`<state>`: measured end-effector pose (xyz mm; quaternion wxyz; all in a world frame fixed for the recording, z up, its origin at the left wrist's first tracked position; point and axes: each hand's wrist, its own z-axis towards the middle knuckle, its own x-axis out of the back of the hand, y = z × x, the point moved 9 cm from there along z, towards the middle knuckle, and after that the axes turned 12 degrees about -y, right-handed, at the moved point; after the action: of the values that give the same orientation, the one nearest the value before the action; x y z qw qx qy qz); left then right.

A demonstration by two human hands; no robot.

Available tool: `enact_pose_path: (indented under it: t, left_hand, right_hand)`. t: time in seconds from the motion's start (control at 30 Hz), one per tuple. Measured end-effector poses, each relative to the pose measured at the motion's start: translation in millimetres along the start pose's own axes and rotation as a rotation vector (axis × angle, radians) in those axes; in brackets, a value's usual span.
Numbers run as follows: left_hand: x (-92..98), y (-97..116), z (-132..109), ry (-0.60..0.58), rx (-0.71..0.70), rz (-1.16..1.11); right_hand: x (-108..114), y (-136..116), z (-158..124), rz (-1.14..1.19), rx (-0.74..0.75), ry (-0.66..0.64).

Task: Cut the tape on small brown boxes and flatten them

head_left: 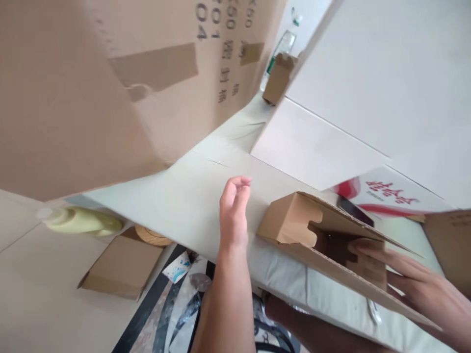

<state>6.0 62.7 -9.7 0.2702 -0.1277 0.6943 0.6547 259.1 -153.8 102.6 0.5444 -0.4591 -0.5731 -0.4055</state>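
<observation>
A small brown cardboard box [294, 223] lies open on the pale cloth-covered table, its long flaps standing up and slotted end flaps folded inward. At its right end, my right hand [419, 279] holds the end wall, one finger stretched inside over the inner flap and others behind the wall. My right thumb is hidden. My left hand [234, 211] is above the table, left of the box and apart from it. Its fingers are curled in toward the thumb, and nothing shows in them.
A large printed carton [165, 113] rises at left, a white carton [368, 88] at right. Behind them are a clear bottle [285, 44] and a small box [277, 81]. A dark flat object [355, 211] lies beyond the open box. A yellow bottle [84, 220] is on the floor.
</observation>
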Motion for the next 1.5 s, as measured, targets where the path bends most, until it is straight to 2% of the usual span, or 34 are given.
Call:
enact_pose_path:
  t: [0.07,0.17,0.2,0.27,0.37,0.47,0.63,0.8,0.87,0.97,1.07,1.17,1.23,1.4,1.43,1.5]
  left_hand:
    - [-48.4,-5,-5,-0.271,-0.022,0.159]
    - [-112.8,-19,-21,-0.625,-0.027,0.342]
    - [-127.1,-25,-26,-0.699,-0.017,0.38]
    - [-144.2,-34,-30,-0.768,-0.007,0.409]
    - [-148.8,-44,-31,-0.726,0.04,0.464]
    - [-153.5,-53,-40,-0.75,0.115,0.515]
    - [-166.8,-59,-60,-0.743,0.135,0.605]
    - [-181.6,-71,-65,-0.728,0.189,0.653]
    - [-183.4,-74,-63,-0.704,0.163,0.647]
    - [-185.5,-76,-61,-0.681,0.087,0.632]
    - [-196.7,-70,-67,-0.72,-0.086,0.589]
    - [-209.2,-64,-75,-0.779,-0.243,0.588]
    - [-208.6,-64,-75,-0.759,-0.276,0.6]
    - [-191.7,-68,-67,-0.693,-0.287,0.583]
    - [-189.3,-70,-65,-0.698,-0.272,0.61]
    - [-186.3,-74,-63,-0.711,-0.258,0.685]
  right_hand:
    - [-1,10,-34,-0.051,-0.026,0.011]
    - [-5,29,-62,0.045,-0.12,0.094]
    - [-7,35,-66,0.097,-0.13,0.139]
    - [-13,42,-64,0.186,-0.072,0.229]
    - [-27,55,-53,0.385,0.003,0.295]
    - [-34,61,-48,0.491,0.023,0.332]
    - [-33,68,-62,0.564,-0.024,0.387]
    - [-27,88,-82,0.653,-0.069,0.654]
    - [-30,93,-84,0.675,-0.081,0.709]
    - [-39,96,-82,0.731,-0.095,0.667]
    - [-48,97,-84,0.773,-0.103,0.627]
    - [-50,100,-89,0.824,-0.105,0.69]
    - [-54,106,-90,0.884,-0.15,0.768]
    - [-71,124,-97,0.943,-0.447,0.982]
    - [-72,125,-98,0.934,-0.468,1.003]
    - [-73,125,-94,0.926,-0.451,0.953]
